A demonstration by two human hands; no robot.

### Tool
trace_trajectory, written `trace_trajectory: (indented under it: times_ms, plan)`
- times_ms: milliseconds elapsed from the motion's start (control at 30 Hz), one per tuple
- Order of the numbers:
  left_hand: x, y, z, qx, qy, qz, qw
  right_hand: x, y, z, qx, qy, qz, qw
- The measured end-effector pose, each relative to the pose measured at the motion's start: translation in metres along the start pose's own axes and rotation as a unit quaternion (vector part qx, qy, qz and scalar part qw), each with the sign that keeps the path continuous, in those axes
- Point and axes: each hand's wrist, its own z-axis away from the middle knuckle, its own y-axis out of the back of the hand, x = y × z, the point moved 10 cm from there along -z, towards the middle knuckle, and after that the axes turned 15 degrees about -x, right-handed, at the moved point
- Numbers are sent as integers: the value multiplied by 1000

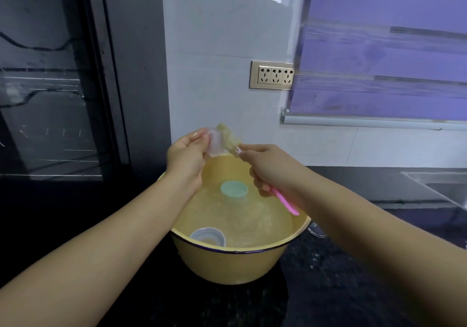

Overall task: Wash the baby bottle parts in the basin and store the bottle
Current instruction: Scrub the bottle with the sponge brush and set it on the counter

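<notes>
The small clear bottle part (pixel 216 144) is held up over the far edge of the basin (pixel 252 250), well above the water, pinched at its left side by the fingers of the left grip (pixel 185 149), probably so its open side faces the brush. The right grip (pixel 267 167) is closed around the brush (pixel 284 200), fingers curled on the pink handle, with the yellowish sponge head (pixel 228 137) pressed against the part; holding both over the basin lets drips fall back into it. In the water a round green disc (pixel 233 188) lies near the middle, and the clear bottle (pixel 208 237) sits at the near-left wall, mouth up and partly filled (it appears to be waiting its turn or soaking). The basin stands on a dark worktop (pixel 328 276), with another clear piece (pixel 317 229) just beside its right wall. A sink (pixel 442 185) lies far right, and a socket plate (pixel 273 75) is on the far wall.
</notes>
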Motion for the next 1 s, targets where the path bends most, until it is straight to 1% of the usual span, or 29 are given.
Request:
trace_trajectory:
  times_ms: [67, 133, 167, 233, 300, 333, 400, 467, 533, 567, 633, 700, 733, 800, 900, 1000]
  plan:
    - [3, 4, 1, 19, -7, -18, 1000, 1, -10, 8, -31, 8, -72, 997]
    - [5, 2, 3, 20, -18, -31, 999, -2, -17, 14, -27, 23, -91, 995]
    - [6, 0, 3, 15, -20, -42, 999, -4, -17, 14, -3, 31, -62, 998]
    - [4, -5, 4, -2, -12, -53, 999, -10, -17, 11, 42, 42, 66, 996]
    - [0, -11, 6, -28, 6, -45, 999, -12, -20, 4, 51, 43, 182, 981]
    - [-3, -15, 8, -45, 22, -37, 998, -11, -20, 1, 54, 39, 220, 973]
    - [-13, -23, 11, -83, 71, -28, 994, -8, -17, -2, 70, 42, 265, 961]
    - [-21, -34, 14, -128, 112, -42, 985, -14, -13, 0, 85, 74, 280, 953]
    - [-23, -40, 16, -148, 121, -43, 981, -24, -11, 1, 83, 93, 292, 948]
    - [-22, -38, 15, -136, 116, -40, 983, -28, -12, 2, 74, 92, 302, 946]
    - [-18, -27, 12, -87, 108, -39, 990, -32, -20, 6, 49, 90, 325, 940]
    - [-15, -12, 9, -34, 106, -48, 993, -31, -39, 13, 22, 101, 367, 924]
    - [-15, -8, 8, -23, 104, -45, 993, -30, -47, 17, 15, 107, 380, 919]
    - [-17, -9, 7, -28, 107, -16, 994, -32, -43, 20, 38, 114, 367, 922]
    - [-20, -12, 5, -39, 106, 64, 991, -27, -13, 16, 92, 97, 296, 946]
    - [-20, -14, 2, -42, 102, 119, 987, -13, -3, 13, 93, 66, 226, 967]
